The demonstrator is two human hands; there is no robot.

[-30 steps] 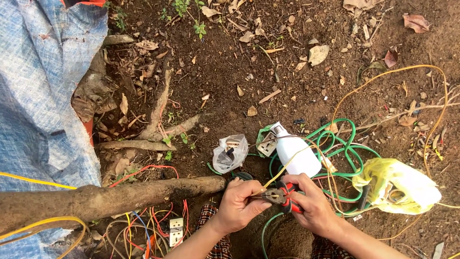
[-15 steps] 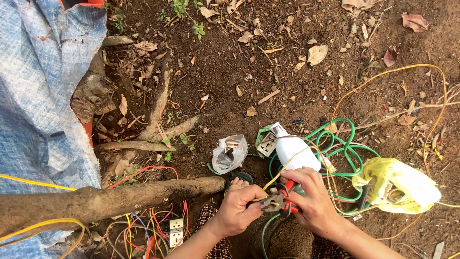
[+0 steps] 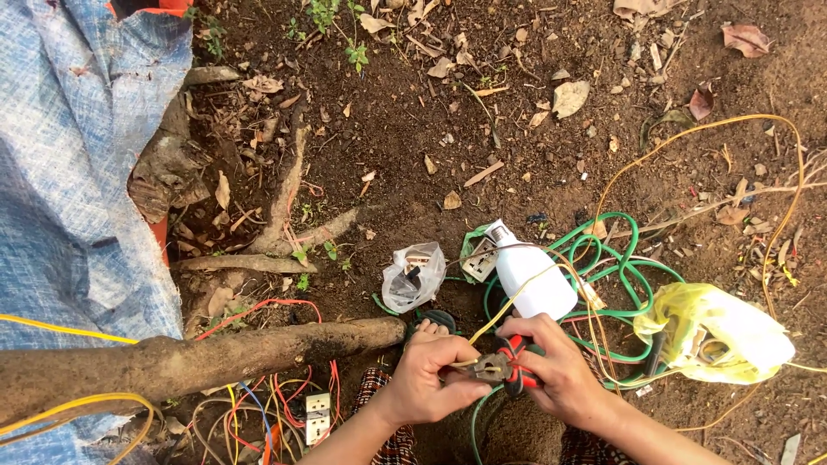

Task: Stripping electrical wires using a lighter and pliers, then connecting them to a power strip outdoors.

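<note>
Right hand (image 3: 556, 375) was closed around the red-and-black handles of a pair of steel pliers (image 3: 504, 368), whose jaws pointed toward the left hand (image 3: 435, 375). Left hand was curled shut, fingertips pinching a thin yellow wire (image 3: 508, 306) right at the plier jaws; the two hands nearly touched, low in the view over bare brown soil (image 3: 482, 155).

Just beyond the right hand lay a white plastic bottle-shaped fitting (image 3: 530, 275), the yellow wire crossing over it. Against its left side sat a pale wall socket (image 3: 479, 257). Further left, just beyond the left hand, a clear plastic bag (image 3: 413, 275) held small parts. A loose coil of green cable (image 3: 620, 267) spread past the right hand, and to that hand's right sat a crumpled yellow plastic bag (image 3: 719, 331).

Left of the left hand ran a thick brown tree root (image 3: 198, 362), with a tangle of red, white and yellow wires (image 3: 258, 413) and a white socket plate (image 3: 317, 416) on its near side. Far to the left lay a blue woven tarpaulin (image 3: 69, 172). Dry leaves (image 3: 568, 96) lay scattered on the far ground.
</note>
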